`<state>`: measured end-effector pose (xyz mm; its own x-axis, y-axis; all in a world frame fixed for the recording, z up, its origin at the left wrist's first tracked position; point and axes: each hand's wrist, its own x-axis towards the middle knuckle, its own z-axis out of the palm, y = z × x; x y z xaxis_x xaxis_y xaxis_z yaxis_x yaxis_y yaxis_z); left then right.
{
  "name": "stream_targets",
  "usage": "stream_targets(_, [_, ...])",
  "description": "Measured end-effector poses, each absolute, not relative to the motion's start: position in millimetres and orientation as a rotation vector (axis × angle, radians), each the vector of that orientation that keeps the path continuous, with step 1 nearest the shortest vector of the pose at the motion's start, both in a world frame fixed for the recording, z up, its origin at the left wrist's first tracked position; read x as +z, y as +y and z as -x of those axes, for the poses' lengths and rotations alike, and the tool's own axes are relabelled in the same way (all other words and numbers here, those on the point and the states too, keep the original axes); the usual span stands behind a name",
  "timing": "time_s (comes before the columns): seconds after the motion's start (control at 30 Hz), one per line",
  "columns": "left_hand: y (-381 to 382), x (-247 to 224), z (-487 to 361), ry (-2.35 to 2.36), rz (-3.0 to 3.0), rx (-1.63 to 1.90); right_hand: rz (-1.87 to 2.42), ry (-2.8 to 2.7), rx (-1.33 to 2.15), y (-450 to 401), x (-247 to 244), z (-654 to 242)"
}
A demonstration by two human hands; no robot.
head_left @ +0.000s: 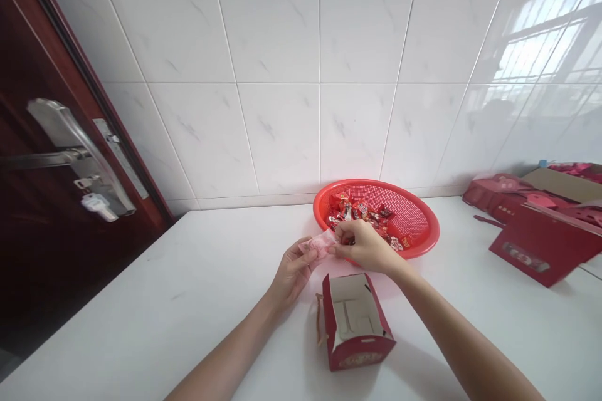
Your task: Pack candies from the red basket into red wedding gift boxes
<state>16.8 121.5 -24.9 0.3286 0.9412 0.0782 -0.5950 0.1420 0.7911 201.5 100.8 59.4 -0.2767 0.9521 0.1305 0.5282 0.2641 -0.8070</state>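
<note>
A small pink-and-white packet (320, 244) is held between my two hands, above the white table in front of the basket. My left hand (295, 270) pinches its left end between thumb and fingers. At the right end, the fingertips of my right hand (360, 244) are closed on it. Behind my right hand stands a red plastic basket (426, 225) holding several wrapped candies (362, 210), some hidden by that hand. Below my hands a dark red cardboard box (360, 351) stands open at the top, its pale inside showing no contents. A cord handle (320, 319) hangs at its left side.
Farther right on the white table (188, 288) are another dark red box (540, 244), several pink and red packages (503, 194) and an open carton (559, 180). A tiled wall (282, 138) borders the back. At left is a dark red door (42, 200) with keys in its lock.
</note>
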Motion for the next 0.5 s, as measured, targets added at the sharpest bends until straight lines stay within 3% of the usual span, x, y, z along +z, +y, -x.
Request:
stream_targets(0.17, [114,-3,-21,0.552,-0.980,1.272,1.077,-1.760,1.202,101,67,-215])
stream_targets(0.5, [93,29,-27,0.680,-1.326,1.338,0.968,-1.781,1.170,91,82,-221])
